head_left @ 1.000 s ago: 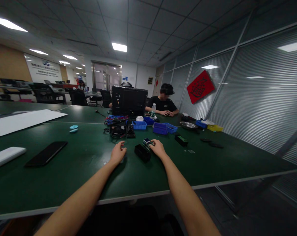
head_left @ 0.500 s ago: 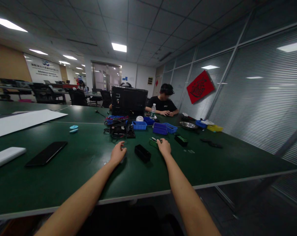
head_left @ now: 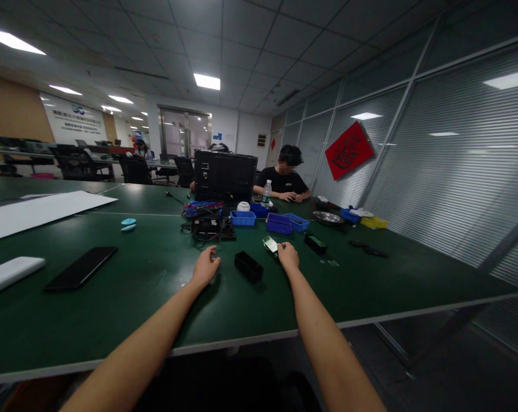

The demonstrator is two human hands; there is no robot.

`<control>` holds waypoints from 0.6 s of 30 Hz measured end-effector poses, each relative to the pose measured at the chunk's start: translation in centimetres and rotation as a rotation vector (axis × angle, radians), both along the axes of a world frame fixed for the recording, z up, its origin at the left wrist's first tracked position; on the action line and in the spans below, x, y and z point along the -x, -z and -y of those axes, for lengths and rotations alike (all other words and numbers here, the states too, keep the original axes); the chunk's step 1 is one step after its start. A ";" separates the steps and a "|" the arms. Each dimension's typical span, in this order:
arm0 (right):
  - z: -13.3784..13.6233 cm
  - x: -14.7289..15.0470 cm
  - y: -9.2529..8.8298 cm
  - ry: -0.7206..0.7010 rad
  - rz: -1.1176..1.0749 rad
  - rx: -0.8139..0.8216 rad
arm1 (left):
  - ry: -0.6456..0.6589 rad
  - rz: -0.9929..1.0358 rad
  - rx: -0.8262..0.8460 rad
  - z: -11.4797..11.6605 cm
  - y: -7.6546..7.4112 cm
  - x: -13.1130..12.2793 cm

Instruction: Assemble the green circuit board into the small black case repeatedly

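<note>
My left hand (head_left: 205, 268) rests on the green table (head_left: 155, 297) with its fingers curled down; what lies under it is hidden. A small black box (head_left: 249, 266) sits between my hands, touching neither. To its right, my right hand (head_left: 288, 255) pinches a small green circuit board (head_left: 269, 245) and holds it tilted just above the table. Another small black block (head_left: 316, 244) lies a little farther right.
A black phone (head_left: 80, 268) and a white device (head_left: 10, 273) lie at the left, and white paper (head_left: 39, 209) behind them. Blue bins (head_left: 280, 223), cables (head_left: 202, 220), a computer case (head_left: 225, 175) and a metal bowl (head_left: 328, 218) stand farther back. A person (head_left: 284, 182) sits across.
My right hand has moved away from the black box to the right, carrying the small green board. My left hand has stayed in place.
</note>
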State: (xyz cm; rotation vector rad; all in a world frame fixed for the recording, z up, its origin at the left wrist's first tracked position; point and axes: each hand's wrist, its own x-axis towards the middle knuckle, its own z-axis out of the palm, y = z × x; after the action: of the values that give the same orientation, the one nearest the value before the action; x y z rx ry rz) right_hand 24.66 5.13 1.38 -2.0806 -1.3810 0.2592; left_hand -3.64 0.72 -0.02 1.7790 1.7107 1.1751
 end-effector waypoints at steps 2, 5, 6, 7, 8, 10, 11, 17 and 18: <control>0.0 -0.2 -0.1 0.023 -0.005 -0.004 | 0.007 0.005 0.007 0.1 -0.1 0.0; 0.2 -0.2 0.0 0.015 0.048 -0.049 | 0.010 0.010 0.016 0.2 -0.3 0.0; 0.2 -0.2 0.0 0.008 0.073 -0.061 | 0.009 0.009 0.017 0.2 -0.3 0.0; 0.3 0.0 0.1 0.002 0.096 -0.068 | 0.007 0.006 0.017 0.3 -0.3 0.0; 0.3 0.1 0.3 -0.002 0.117 -0.067 | 0.006 0.001 0.016 0.3 -0.3 0.0; 0.3 0.3 0.5 -0.002 0.148 -0.054 | 0.016 -0.024 0.008 0.3 -0.2 -0.1; 0.3 0.4 0.5 -0.003 0.157 -0.045 | 0.036 -0.041 -0.001 0.3 -0.2 -0.3; -0.1 0.4 0.6 -0.039 0.180 -0.030 | 0.360 -0.113 -0.098 -0.1 -1.4 -2.6; -0.1 0.5 0.6 -0.070 0.177 -0.035 | 0.399 -0.108 -0.098 -0.2 -1.7 -3.1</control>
State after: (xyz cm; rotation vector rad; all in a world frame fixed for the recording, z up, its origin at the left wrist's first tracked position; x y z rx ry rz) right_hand 24.18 5.26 0.82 -2.0696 -1.5528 0.0796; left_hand -0.52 0.90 1.64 2.1511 1.2820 1.0169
